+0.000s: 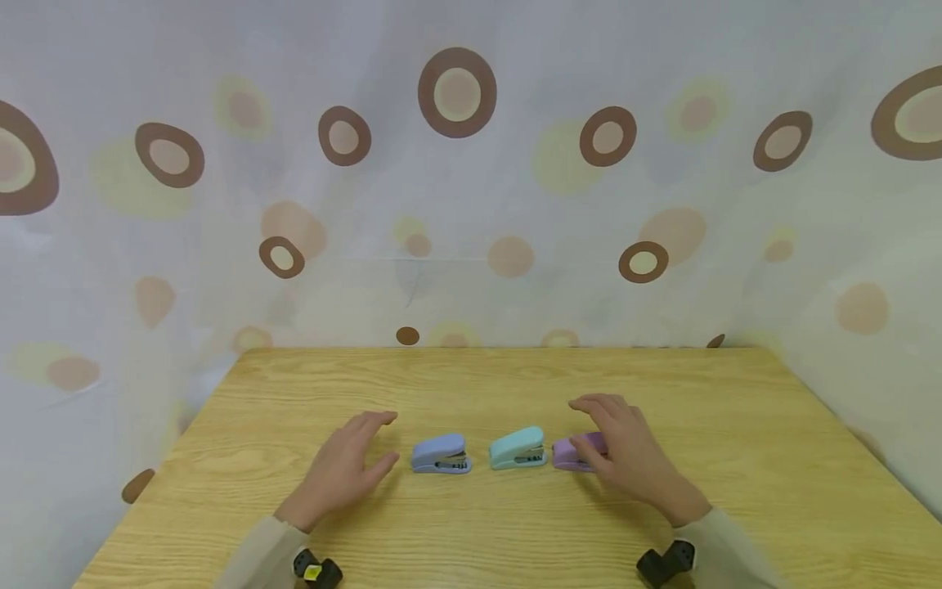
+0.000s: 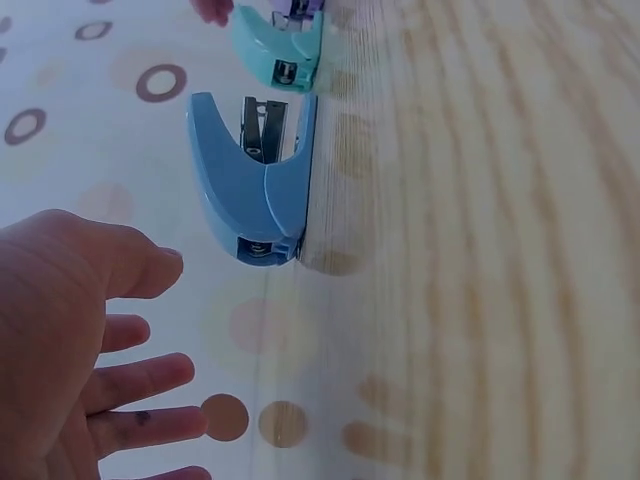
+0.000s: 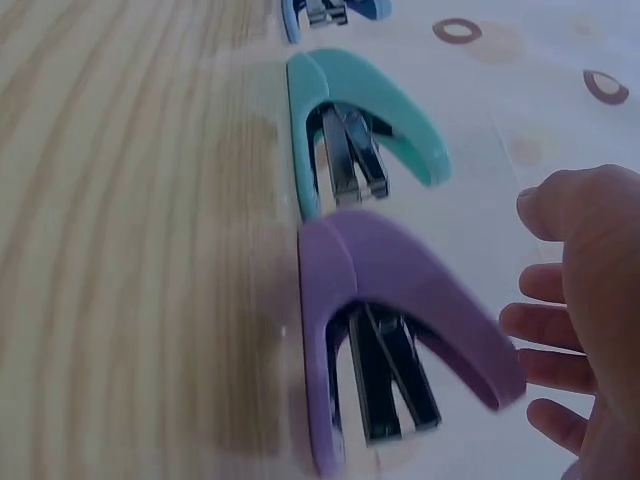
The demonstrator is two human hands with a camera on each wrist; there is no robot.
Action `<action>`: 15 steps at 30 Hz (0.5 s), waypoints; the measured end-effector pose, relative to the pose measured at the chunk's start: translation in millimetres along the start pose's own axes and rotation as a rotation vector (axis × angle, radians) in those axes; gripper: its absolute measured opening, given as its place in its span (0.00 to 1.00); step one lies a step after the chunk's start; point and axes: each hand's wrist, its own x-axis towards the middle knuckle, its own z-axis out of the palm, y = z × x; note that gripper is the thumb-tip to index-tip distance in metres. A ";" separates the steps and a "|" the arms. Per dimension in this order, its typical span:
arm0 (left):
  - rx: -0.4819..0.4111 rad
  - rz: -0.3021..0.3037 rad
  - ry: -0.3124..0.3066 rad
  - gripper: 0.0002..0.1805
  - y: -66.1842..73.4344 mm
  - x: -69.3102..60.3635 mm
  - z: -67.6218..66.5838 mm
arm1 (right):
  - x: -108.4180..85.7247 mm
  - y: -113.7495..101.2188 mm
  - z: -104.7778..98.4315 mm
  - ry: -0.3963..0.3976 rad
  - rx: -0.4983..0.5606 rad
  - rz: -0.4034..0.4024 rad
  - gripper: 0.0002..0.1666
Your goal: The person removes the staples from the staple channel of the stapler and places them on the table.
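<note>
Three staplers stand in a row on the wooden table. A blue stapler [image 1: 439, 454] is on the left, a mint-green stapler [image 1: 518, 448] in the middle and a purple stapler [image 1: 565, 455] on the right. My left hand [image 1: 344, 466] is held left of the blue stapler, fingers apart and touching nothing. In the left wrist view, a gap separates its thumb from the blue stapler [image 2: 235, 185]. My right hand [image 1: 629, 450] hovers by the purple stapler and partly hides it in the head view. The right wrist view shows its fingers apart from the purple stapler [image 3: 400, 290].
The wooden table [image 1: 456, 540] reaches back to a pale curtain [image 1: 471, 196] with brown and yellow circle patterns, which also hangs along both sides. A dark wrist device [image 1: 316, 568] is on the left sleeve, and another wrist device [image 1: 665, 563] is on the right one.
</note>
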 end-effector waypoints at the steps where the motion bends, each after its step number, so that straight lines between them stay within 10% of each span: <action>1: -0.007 0.000 -0.006 0.27 0.2 0.4 0.7 | 2.3 -1.8 1.8 0.002 0.008 -0.004 0.26; 15: -0.033 -0.019 -0.083 0.23 2.6 10.8 4.9 | 36.2 -33.0 25.4 -0.070 0.126 -0.035 0.26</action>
